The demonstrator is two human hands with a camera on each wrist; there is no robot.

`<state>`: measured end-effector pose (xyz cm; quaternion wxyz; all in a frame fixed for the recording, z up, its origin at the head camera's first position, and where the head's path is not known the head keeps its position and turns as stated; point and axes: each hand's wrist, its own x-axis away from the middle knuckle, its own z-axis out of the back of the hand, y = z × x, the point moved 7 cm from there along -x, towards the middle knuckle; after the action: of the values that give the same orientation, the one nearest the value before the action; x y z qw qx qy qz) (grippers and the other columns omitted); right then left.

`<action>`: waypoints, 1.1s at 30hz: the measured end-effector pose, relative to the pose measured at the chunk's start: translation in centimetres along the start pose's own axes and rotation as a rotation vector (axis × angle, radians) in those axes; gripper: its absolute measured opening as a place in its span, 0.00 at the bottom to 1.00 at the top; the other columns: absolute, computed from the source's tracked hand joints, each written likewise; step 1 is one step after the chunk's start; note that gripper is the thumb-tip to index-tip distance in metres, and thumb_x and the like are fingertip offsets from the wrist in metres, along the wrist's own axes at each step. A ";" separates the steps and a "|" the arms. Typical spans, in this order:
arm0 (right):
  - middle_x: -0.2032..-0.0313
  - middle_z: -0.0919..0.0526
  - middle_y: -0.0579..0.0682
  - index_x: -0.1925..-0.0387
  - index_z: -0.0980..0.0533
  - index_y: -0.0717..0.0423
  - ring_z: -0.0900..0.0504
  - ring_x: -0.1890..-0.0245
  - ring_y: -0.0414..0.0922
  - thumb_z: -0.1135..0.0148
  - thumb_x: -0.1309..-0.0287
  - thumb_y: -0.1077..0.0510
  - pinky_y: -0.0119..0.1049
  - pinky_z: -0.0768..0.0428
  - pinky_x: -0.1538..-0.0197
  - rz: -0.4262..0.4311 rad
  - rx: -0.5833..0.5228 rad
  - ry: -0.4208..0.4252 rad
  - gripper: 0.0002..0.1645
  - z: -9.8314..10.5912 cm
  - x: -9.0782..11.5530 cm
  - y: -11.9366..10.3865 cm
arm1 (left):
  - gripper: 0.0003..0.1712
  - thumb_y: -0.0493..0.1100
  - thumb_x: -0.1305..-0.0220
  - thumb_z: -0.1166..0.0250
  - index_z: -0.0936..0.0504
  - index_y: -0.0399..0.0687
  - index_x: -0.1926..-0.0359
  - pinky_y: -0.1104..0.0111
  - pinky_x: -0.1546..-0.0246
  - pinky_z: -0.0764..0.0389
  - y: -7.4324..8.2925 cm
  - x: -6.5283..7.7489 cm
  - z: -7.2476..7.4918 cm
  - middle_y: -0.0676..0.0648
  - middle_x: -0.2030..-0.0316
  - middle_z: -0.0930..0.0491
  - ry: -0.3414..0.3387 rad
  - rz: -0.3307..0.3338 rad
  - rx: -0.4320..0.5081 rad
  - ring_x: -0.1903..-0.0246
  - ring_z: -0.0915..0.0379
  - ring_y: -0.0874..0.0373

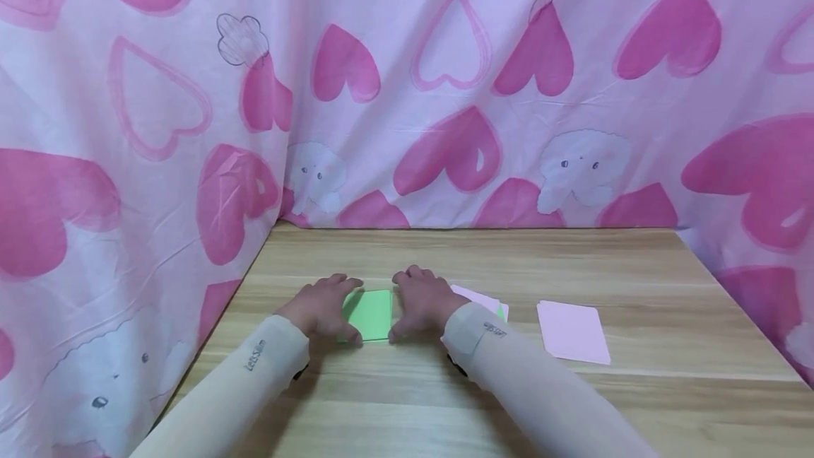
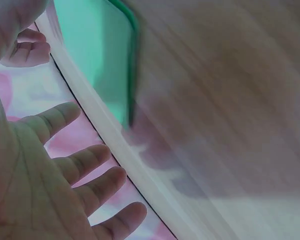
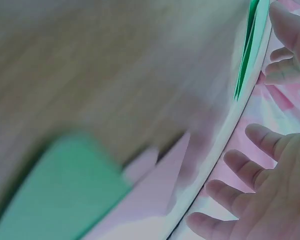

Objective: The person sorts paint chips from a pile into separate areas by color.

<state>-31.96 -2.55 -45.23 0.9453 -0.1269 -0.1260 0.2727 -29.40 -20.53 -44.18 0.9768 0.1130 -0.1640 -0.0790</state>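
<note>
A: Where's the stack of green paper squares (image 1: 370, 314)?

B: Flat on the counter (image 1: 356, 408), between the left hand (image 1: 323, 308) and the right hand (image 1: 425, 302).

A: Are they gripping it?

B: No, they're apart, one on each side, fingers spread. Whether the left fingertips touch its edge, I can't tell.

A: How would it handle?

B: Light, I'd guess, rather bendy, its sheets liable to slide over each other; the right wrist view shows gaps between layers. I'd take it by opposite side edges, low enough to catch the bottom sheet. Squeezing hard would probably buckle or crease it.

A: Anything in the way?

B: The pile of pink and green squares (image 1: 475, 297) lies just right of the right hand, partly hidden by it and the sleeve (image 1: 534, 373), so an elbowing move could scatter it. The pink stack (image 1: 574, 332) sits farther right, apart from both hands.
</note>
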 end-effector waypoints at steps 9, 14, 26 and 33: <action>0.33 0.29 0.52 0.24 0.35 0.51 0.29 0.31 0.54 0.15 0.63 0.31 0.54 0.26 0.30 -0.067 -0.030 0.013 0.68 1.3 2.6 4.1 | 0.59 0.61 0.56 0.16 0.31 0.59 0.23 0.34 0.27 0.38 3.0 -1.0 -0.1 0.41 0.23 0.35 0.009 -0.081 -0.012 0.25 0.39 0.37; 0.34 0.27 0.52 0.25 0.34 0.52 0.28 0.33 0.53 0.14 0.64 0.33 0.56 0.25 0.32 -0.099 -0.027 0.040 0.67 2.2 4.2 6.1 | 0.59 0.62 0.55 0.16 0.32 0.60 0.22 0.34 0.27 0.39 4.4 -1.7 -0.5 0.42 0.22 0.36 0.005 -0.112 -0.021 0.24 0.40 0.38; 0.35 0.26 0.52 0.27 0.30 0.53 0.28 0.34 0.54 0.14 0.62 0.35 0.58 0.26 0.31 -0.210 -0.034 0.069 0.62 2.7 7.8 10.6 | 0.59 0.61 0.54 0.17 0.33 0.62 0.22 0.36 0.25 0.40 9.3 -4.2 -1.4 0.44 0.21 0.37 -0.019 -0.219 -0.030 0.21 0.43 0.41; 0.36 0.25 0.53 0.30 0.28 0.54 0.27 0.35 0.54 0.14 0.64 0.32 0.60 0.24 0.33 -0.238 -0.014 0.070 0.62 2.2 9.1 12.2 | 0.60 0.61 0.54 0.18 0.35 0.64 0.20 0.39 0.24 0.39 11.9 -5.5 -2.6 0.47 0.19 0.41 -0.055 -0.271 -0.039 0.19 0.47 0.44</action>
<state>-31.07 12.85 -45.39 0.9739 -0.1273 -0.1088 0.1530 -32.23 -7.51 -45.30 0.9543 0.1131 -0.1722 -0.2164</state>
